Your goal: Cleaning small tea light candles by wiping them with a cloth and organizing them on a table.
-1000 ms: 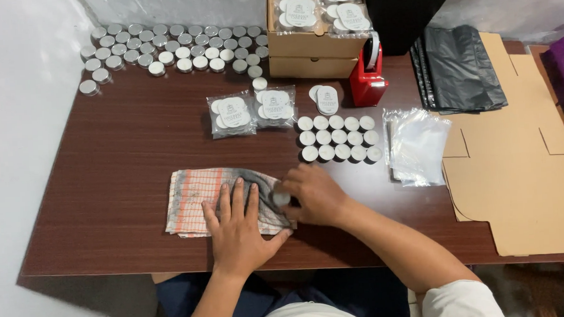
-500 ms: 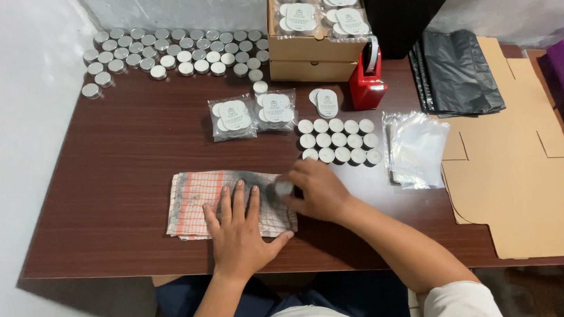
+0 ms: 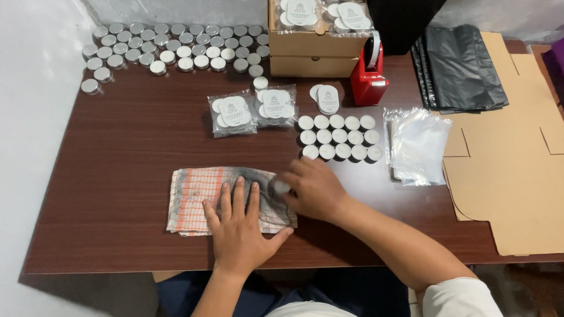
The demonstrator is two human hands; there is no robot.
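The left hand (image 3: 239,227) lies flat, palm down and fingers spread, on a checked cloth (image 3: 198,194) at the front of the dark wooden desk (image 3: 105,185). It grasps nothing; it presses the cloth against the desk. The cloth is pale with an orange grid and carries grey smudges.

The right hand (image 3: 315,189) is closed around a small round tealight (image 3: 279,188), which sits on the right end of the cloth, touching it. Only part of the tealight shows between the fingers.

Containers and contents:
- A cardboard box (image 3: 312,49) stands at the rear centre of the desk. It is open at the top and holds clear packets with white round labels (image 3: 301,12).
- A red tape dispenser (image 3: 368,78) stands just beside the box, on its right.

Packages on the desk:
- Two clear packets of tealights (image 3: 232,113), each with a white round label, lie side by side in front of the box. A third, smaller packet (image 3: 327,98) lies to their right.
- A block of white tealights (image 3: 338,137) in three rows stands just behind the right hand.
- Empty clear bags (image 3: 417,143) lie to the right of that block.
- Many silver tealight cups (image 3: 169,49) stand in rows at the rear left.
- Black bags (image 3: 462,68) are stacked at the rear right.
- A flat, unfolded cardboard blank (image 3: 517,173) covers the right end of the desk.
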